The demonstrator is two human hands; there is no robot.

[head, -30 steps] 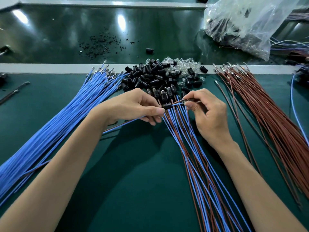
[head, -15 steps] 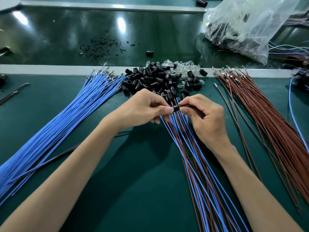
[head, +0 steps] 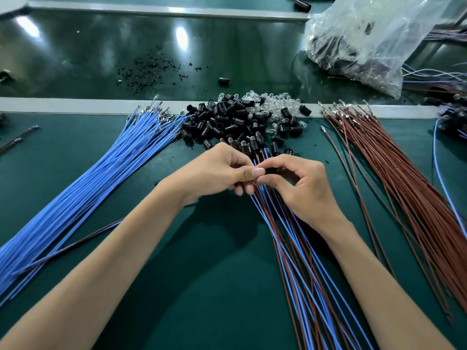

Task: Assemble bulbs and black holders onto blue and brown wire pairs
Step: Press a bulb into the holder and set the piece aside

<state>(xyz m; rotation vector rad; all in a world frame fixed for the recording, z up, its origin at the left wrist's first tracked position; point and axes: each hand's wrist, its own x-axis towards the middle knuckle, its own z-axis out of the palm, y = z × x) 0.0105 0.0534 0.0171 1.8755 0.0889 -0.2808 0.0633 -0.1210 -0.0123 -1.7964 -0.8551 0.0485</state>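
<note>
The black holder point(head: 271, 170) is over the middle of the tabletop point(head: 202, 286), pinched between thumb and forefinger of my right grip point(head: 303, 188). My left grip point(head: 219, 173) meets it thumb to thumb, its fingers curled round what I take to be the ends of one wire pair point(head: 83, 239) (the blue and brown strands trail out under my left forearm toward the left edge). Whether a bulb already sits in the holder I cannot tell, since my fingertips cover its mouth.

I judge the step in hand to be seating the pair's terminals into the back of the holder. The next move calls for a straight, firm push with the holder kept square, so that neither thin terminal bends. After that the piece belongs with the finished pairs point(head: 303, 261), which fan out from under my hands toward the near edge, right of centre.

Just beyond my knuckles lies the heap of loose holders point(head: 227, 120), with the clear bulbs point(head: 275, 104) mixed into its far side against the pale strip at the far edge. The blue wires point(head: 101, 178) run from that strip down to the near left corner, and the brown wires point(head: 404, 185) mirror them toward the right edge. Past the strip there are black crumbs point(head: 146, 72) and a crumpled plastic bag point(head: 366, 34).
</note>
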